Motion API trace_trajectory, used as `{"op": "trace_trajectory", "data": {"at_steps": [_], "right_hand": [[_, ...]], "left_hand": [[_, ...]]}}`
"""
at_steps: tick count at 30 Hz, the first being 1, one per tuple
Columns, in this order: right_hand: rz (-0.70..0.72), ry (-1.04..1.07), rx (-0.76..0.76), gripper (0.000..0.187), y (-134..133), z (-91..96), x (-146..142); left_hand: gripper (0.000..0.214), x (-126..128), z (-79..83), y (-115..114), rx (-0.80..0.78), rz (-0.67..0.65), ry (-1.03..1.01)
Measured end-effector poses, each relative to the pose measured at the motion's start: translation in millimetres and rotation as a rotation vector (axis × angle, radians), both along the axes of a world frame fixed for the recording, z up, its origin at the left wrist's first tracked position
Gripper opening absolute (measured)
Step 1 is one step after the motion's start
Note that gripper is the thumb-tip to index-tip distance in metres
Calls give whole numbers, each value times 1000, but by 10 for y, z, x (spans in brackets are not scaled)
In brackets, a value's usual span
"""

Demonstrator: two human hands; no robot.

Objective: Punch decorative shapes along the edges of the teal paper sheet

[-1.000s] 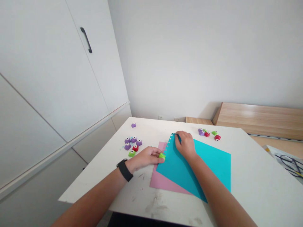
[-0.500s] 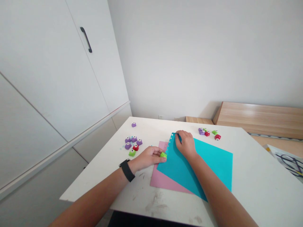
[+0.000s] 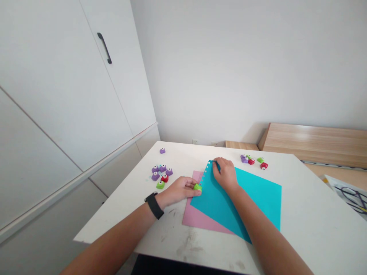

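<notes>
Teal card [image 3: 229, 206] has holes [image 3: 204, 175] punched partway down its left edge; the left hand [image 3: 179, 191] pinches a green craft punch [image 3: 197, 187] there, while the right hand [image 3: 225, 175] rests on the card, its grip unclear.

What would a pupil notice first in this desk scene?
The turquoise paper sheet stands out first, lying over a pink sheet on the white table. Next comes the green craft punch in the left hand at its holed edge. Purple and red punches cluster further left.

One teal sheet [image 3: 235, 202], one pink sheet [image 3: 195, 217], two hands [image 3: 226, 175]
</notes>
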State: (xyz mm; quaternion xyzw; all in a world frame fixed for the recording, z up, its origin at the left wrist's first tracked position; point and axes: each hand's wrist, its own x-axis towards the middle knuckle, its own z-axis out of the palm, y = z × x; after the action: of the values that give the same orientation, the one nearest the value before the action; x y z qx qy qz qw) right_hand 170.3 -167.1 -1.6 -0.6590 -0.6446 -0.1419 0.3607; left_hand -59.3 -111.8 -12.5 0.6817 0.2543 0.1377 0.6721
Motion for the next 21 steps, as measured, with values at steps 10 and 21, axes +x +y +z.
{"op": "trace_trajectory", "data": {"at_steps": [10, 21], "right_hand": [[2, 26, 22, 18, 12, -11, 21], [11, 23, 4, 18, 5, -10, 11]], "left_hand": [[46, 17, -26, -40, 52, 70, -9], [39, 37, -59, -79, 111, 59, -33]]}}
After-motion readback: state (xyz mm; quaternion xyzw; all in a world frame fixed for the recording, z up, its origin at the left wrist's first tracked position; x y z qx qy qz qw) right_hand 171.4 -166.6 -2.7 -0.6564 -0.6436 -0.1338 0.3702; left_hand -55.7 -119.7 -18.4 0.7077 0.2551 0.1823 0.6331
